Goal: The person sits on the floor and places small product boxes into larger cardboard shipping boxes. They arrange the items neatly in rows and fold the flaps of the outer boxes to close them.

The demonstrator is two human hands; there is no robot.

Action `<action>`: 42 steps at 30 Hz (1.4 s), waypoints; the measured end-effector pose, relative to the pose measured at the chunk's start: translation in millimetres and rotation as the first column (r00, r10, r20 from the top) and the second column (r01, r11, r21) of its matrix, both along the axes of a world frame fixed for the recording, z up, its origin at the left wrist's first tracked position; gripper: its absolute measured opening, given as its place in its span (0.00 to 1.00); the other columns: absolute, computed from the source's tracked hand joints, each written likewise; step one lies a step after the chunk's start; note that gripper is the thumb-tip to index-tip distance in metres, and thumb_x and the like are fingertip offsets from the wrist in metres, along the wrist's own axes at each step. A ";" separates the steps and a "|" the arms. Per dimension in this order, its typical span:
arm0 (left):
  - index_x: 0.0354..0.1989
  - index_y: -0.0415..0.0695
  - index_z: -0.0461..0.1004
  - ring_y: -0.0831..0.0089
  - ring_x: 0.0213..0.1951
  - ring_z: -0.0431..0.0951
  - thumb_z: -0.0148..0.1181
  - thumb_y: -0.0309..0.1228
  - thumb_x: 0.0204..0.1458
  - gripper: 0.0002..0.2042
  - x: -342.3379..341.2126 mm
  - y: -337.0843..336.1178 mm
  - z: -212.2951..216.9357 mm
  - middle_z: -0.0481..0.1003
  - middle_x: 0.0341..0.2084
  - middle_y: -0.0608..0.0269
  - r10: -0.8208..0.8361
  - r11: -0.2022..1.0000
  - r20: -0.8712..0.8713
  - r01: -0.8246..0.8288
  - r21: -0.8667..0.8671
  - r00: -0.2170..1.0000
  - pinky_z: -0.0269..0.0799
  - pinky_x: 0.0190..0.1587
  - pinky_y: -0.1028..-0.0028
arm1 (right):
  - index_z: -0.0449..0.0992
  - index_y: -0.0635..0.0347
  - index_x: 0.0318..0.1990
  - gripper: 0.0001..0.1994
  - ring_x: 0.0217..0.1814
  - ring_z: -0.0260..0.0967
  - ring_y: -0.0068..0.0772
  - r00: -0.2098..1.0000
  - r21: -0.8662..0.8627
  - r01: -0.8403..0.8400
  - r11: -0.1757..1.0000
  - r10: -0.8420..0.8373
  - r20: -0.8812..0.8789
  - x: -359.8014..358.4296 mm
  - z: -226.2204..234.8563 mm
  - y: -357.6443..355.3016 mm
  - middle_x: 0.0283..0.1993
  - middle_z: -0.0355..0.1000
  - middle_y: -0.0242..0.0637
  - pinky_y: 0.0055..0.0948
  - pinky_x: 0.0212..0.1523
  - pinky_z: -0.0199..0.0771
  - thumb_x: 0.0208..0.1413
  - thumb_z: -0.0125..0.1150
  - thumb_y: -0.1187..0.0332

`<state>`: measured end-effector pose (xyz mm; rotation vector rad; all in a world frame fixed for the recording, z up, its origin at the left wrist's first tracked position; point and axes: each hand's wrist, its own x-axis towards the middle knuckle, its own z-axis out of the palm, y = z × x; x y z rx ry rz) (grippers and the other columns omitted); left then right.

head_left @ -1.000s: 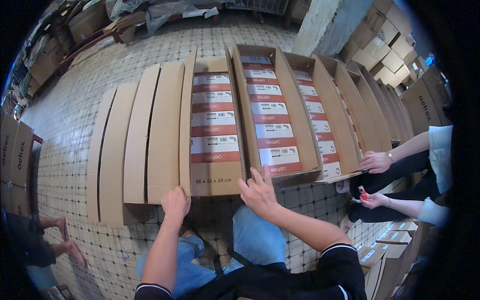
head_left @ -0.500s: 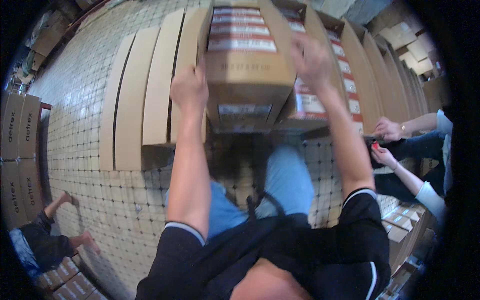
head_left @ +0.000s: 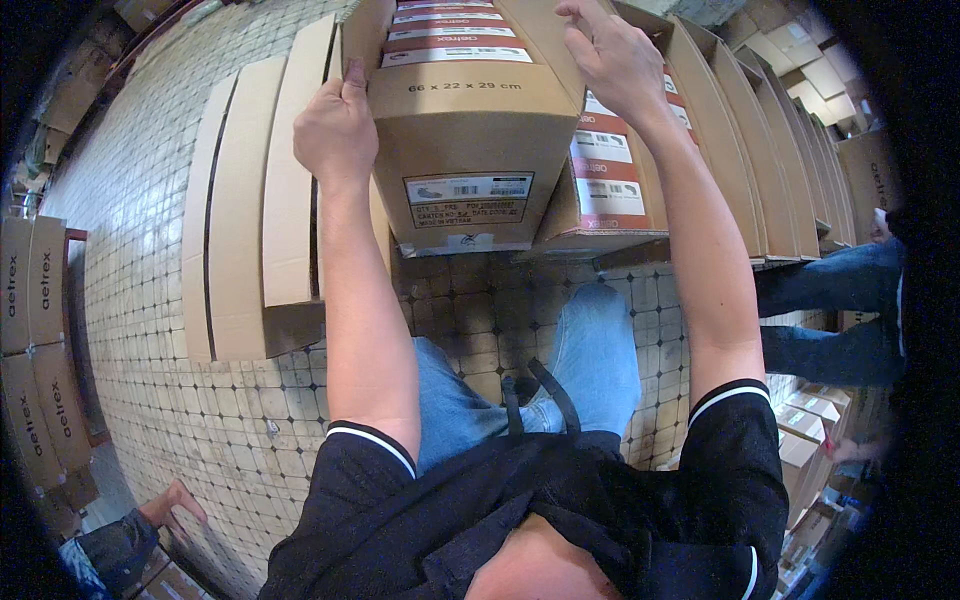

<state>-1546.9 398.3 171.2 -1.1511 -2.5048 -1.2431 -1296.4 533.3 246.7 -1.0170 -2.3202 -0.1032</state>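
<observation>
A tall brown carton [head_left: 455, 125] stands in front of me with its top flaps raised. Inside it is a row of red-and-white shoe boxes [head_left: 455, 45]. My left hand [head_left: 338, 130] is closed on the carton's left flap [head_left: 366, 32], thumb pointing up. Beside the right flap [head_left: 540, 40], my right hand [head_left: 615, 65] is raised with its fingers loosely bent and apart, nothing visible in them. A printed label [head_left: 466, 198] is on the carton's near face. To the right, another open carton [head_left: 605, 245] also holds red-and-white shoe boxes [head_left: 610, 175].
Cartons with raised flaps [head_left: 715, 140] run in a row to the right; more cartons [head_left: 240, 200] stand at left. Stacked cartons [head_left: 40, 290] line the far left. Co-workers' legs [head_left: 835, 280] and a hand [head_left: 180, 505] show at the sides. The floor [head_left: 250, 420] is tiled.
Both my hands have risen slightly in view, the left moving leftward. The view has shifted, and the carton sits farther left. The co-worker's hands at right with a red item have moved away.
</observation>
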 end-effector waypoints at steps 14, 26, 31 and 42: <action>0.24 0.44 0.77 0.48 0.31 0.81 0.48 0.53 0.62 0.26 3.1 -13.2 0.2 0.78 0.21 0.49 -0.049 0.969 0.018 0.052 -0.240 0.999 0.74 0.35 0.52 | 0.72 0.51 0.55 0.15 0.44 0.76 0.54 0.998 -0.194 0.004 0.981 -0.017 -0.063 1.6 -29.3 -9.8 0.40 0.79 0.50 0.49 0.48 0.73 0.63 0.51 0.61; 0.75 0.53 0.38 0.40 0.47 0.77 0.60 0.30 0.55 0.43 39.8 -71.6 -70.1 0.76 0.46 0.37 -0.460 0.695 0.178 0.478 -0.537 0.870 0.75 0.50 0.51 | 0.68 0.62 0.63 0.27 0.62 0.69 0.44 0.901 0.000 0.046 0.999 -0.042 0.432 25.7 -147.4 -150.3 0.37 0.75 0.46 0.51 0.72 0.52 0.53 0.55 0.72; 0.65 0.50 0.63 0.42 0.48 0.77 0.56 0.26 0.55 0.27 24.9 -70.1 -72.4 0.77 0.44 0.37 -0.554 0.694 0.147 0.552 -0.463 0.819 0.74 0.50 0.53 | 0.69 0.61 0.62 0.25 0.69 0.60 0.49 0.960 -0.385 0.001 0.923 0.108 0.260 -44.7 -143.6 -149.1 0.55 0.69 0.49 0.51 0.72 0.51 0.56 0.56 0.66; 0.40 0.38 0.70 0.50 0.36 0.79 0.48 0.27 0.53 0.09 -16.0 -68.9 -50.1 0.77 0.28 0.44 -0.440 0.682 0.603 0.684 -0.257 0.665 0.72 0.42 0.59 | 0.73 0.58 0.51 0.20 0.55 0.68 0.48 0.947 -0.411 -0.045 0.911 0.169 0.272 -77.6 -167.4 -103.2 0.47 0.71 0.47 0.47 0.57 0.65 0.58 0.61 0.54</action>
